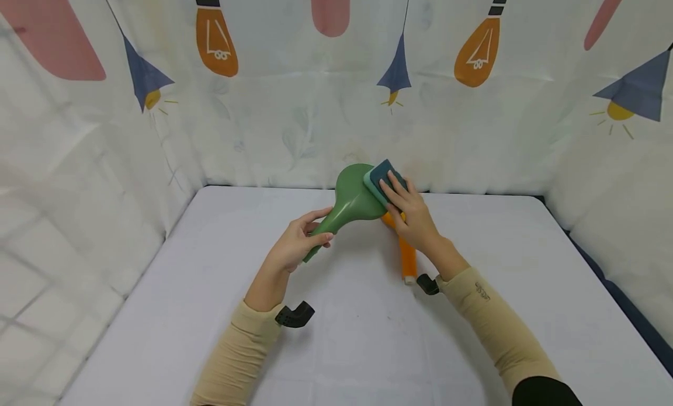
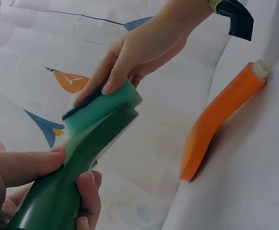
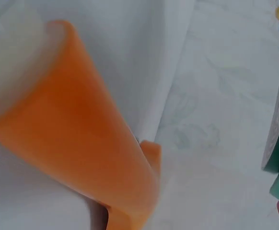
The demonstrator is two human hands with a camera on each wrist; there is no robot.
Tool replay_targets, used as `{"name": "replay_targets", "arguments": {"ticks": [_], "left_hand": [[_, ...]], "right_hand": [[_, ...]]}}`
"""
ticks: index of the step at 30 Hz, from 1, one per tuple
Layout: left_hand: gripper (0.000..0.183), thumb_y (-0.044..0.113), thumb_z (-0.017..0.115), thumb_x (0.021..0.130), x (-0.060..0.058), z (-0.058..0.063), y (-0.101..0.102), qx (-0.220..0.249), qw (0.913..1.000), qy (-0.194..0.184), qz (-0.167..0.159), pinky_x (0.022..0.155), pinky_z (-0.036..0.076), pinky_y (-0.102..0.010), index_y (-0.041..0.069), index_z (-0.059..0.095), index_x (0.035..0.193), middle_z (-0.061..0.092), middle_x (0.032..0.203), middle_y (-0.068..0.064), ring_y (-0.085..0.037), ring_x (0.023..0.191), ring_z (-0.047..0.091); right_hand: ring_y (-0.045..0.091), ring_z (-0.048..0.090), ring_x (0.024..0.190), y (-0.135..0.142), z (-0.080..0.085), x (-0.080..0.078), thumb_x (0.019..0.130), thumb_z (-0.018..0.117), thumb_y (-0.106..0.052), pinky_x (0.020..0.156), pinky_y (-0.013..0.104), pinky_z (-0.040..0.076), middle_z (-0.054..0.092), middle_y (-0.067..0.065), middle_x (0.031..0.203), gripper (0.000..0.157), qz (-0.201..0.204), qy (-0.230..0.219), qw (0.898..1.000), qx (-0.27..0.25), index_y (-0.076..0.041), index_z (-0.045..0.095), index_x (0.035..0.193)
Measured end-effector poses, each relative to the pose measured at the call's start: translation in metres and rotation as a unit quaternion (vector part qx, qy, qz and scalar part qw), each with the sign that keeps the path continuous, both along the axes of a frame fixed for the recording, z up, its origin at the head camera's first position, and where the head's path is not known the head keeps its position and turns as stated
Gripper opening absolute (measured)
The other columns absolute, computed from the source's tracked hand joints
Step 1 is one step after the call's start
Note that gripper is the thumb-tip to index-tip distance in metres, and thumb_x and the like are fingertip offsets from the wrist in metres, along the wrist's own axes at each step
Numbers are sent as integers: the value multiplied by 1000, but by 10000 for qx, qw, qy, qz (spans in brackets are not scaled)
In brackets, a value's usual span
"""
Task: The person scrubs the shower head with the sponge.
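Note:
My left hand grips a green shower head by its handle and holds it above the table, with its round head pointing away. A two-layer sponge, dark blue-green on top and light green beneath, lies against the back of that head. My right hand holds the sponge, fingers spread over the dark side and thumb at its edge. In the left wrist view, the sponge touches the green surface. An orange shower head with a whitish handle end rests on the table, partly hidden in the head view.
The white table reaches back to a fabric wall printed with lamps and bulbs. More of this fabric hangs at both sides. A black wrist mount sticks out from the left sleeve, another from the right.

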State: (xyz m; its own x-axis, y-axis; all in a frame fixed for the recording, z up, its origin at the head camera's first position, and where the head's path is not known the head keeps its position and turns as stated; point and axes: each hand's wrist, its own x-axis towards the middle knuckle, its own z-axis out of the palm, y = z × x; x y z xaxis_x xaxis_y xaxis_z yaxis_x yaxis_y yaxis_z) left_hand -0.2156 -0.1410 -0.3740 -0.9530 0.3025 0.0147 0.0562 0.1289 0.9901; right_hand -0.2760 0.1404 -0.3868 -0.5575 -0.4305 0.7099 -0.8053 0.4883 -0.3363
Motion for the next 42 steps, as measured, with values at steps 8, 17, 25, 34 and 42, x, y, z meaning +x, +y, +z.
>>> {"name": "replay_targets", "arguments": {"ticks": [8, 17, 25, 34, 42], "left_hand": [[60, 0, 65, 99, 2, 0, 3, -44, 10000, 38, 8, 81, 50, -37, -1, 42, 154, 66, 118, -26, -21, 84, 65], [59, 2, 65, 99, 1, -2, 5, -35, 10000, 54, -3, 87, 51, -44, -3, 42, 153, 65, 123, -28, -29, 90, 66], [62, -2, 67, 96, 4, 3, 3, 34, 10000, 78, 40, 82, 50, -36, 2, 45, 154, 66, 117, -25, -28, 87, 66], [62, -2, 67, 97, 4, 7, 1, -2, 10000, 40, -5, 82, 50, -34, 4, 45, 154, 66, 117, -25, -37, 92, 66], [61, -2, 65, 98, 4, 6, -1, 139, 9999, -42, 85, 80, 50, -31, 0, 41, 155, 65, 120, -28, -20, 83, 66]], "right_hand": [[59, 37, 136, -32, -2, 17, 104, 55, -10, 109, 69, 33, 47, 26, 151, 40, 538, 1504, 9844, 742, -2, 58, 143], [58, 39, 135, -47, 9, 21, 109, 45, -15, 104, 69, 38, 49, 23, 150, 36, 510, 1654, 9804, 942, -4, 60, 140], [57, 35, 139, -21, 15, -3, 97, 61, 3, 114, 64, 28, 47, 25, 150, 44, -130, 619, 9980, -47, 3, 58, 141], [57, 33, 140, -9, 5, -1, 99, 58, 5, 113, 66, 28, 42, 30, 151, 45, -498, 415, 9972, -367, 8, 53, 143], [61, 39, 133, -41, 0, 23, 96, 60, -1, 107, 70, 34, 49, 26, 149, 42, 51, 1540, 9874, 373, 0, 62, 138]]}}
